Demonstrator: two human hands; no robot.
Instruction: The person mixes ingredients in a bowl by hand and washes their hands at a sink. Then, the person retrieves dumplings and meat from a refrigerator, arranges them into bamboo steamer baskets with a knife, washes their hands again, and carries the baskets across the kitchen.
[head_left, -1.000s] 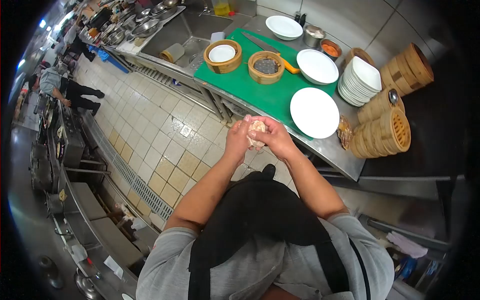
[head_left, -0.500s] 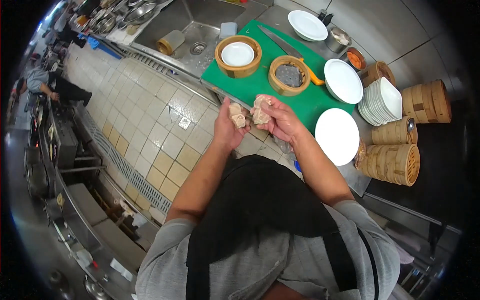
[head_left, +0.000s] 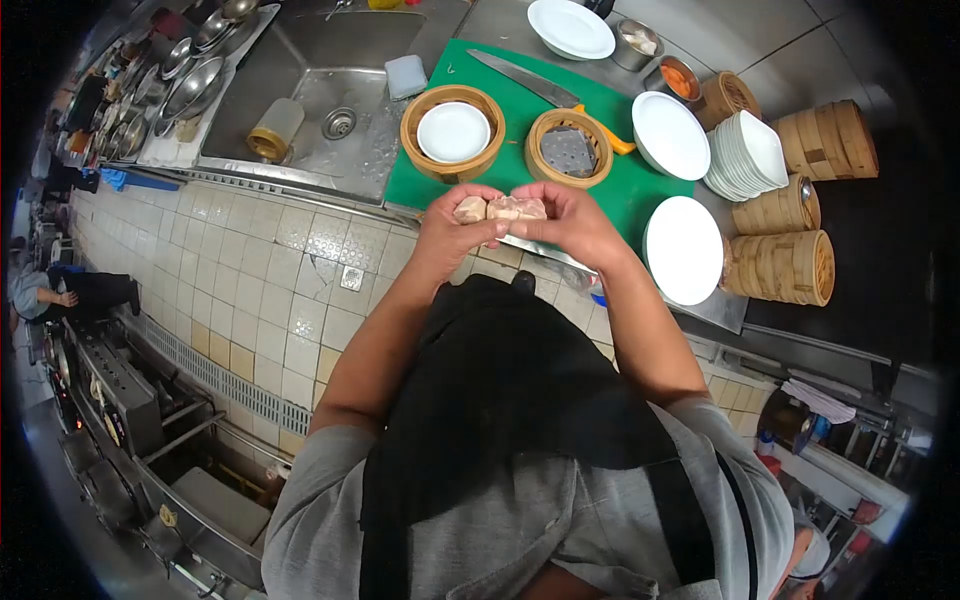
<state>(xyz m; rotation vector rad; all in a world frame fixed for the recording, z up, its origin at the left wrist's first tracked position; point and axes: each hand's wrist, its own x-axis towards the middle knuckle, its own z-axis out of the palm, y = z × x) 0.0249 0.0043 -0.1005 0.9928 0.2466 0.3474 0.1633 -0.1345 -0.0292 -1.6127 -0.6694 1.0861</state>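
Observation:
My left hand (head_left: 450,232) is closed on a small pale lump (head_left: 470,210) that looks like raw meat or dumpling. My right hand (head_left: 568,222) grips more pale pinkish pieces (head_left: 517,208) between thumb and fingers. Both hands nearly meet at the near edge of the green board (head_left: 405,188). Beyond them on the board sit a bamboo steamer (head_left: 412,150) holding a white bowl (head_left: 453,132) and another steamer (head_left: 540,165) with a dark perforated liner (head_left: 568,150). Behind lies a knife (head_left: 525,77) with an orange handle.
White plates (head_left: 683,250), a stack of white dishes (head_left: 735,160) and bamboo steamers (head_left: 780,267) stand at the right. A sink (head_left: 365,85) holds a tipped container (head_left: 277,130). At the far left is another person (head_left: 75,292) beside the stoves.
My hands, which held the pieces apart half a second ago, have come together. Before that they were cupped around one lump. The view has also shifted.

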